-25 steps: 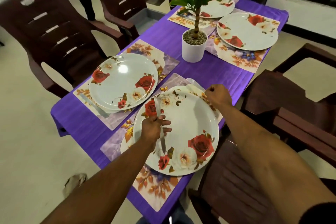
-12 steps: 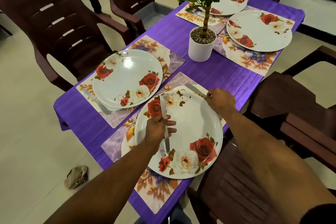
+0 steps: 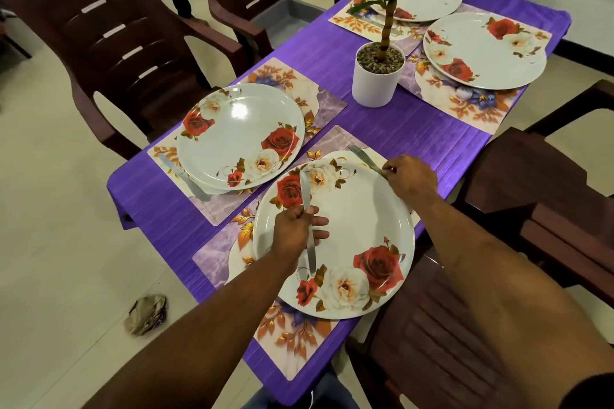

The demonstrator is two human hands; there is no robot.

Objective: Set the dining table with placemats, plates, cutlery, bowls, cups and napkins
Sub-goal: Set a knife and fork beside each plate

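Note:
A purple-clothed table (image 3: 375, 139) carries several floral placemats, each with a white rose-patterned plate. Over the nearest plate (image 3: 362, 219), my left hand (image 3: 295, 232) grips a steel knife (image 3: 307, 219) that points away from me. At the plate's far right rim, my right hand (image 3: 410, 179) pinches the handle of a second knife (image 3: 363, 158) whose blade lies on the near placemat (image 3: 216, 249). Another knife (image 3: 184, 178) rests on the left placemat beside the left plate (image 3: 241, 136). Two more plates (image 3: 485, 50) sit at the far end.
A potted plant in a white pot (image 3: 377, 76) stands mid-table. Dark brown chairs surround the table: two on the left (image 3: 109, 43), two on the right (image 3: 548, 202). A crumpled object (image 3: 146, 314) lies on the tiled floor at left.
My right hand shifted slightly right along the plate's far rim, and the second knife's blade now shows on the placemat. My left hand holds its knife in about the same place.

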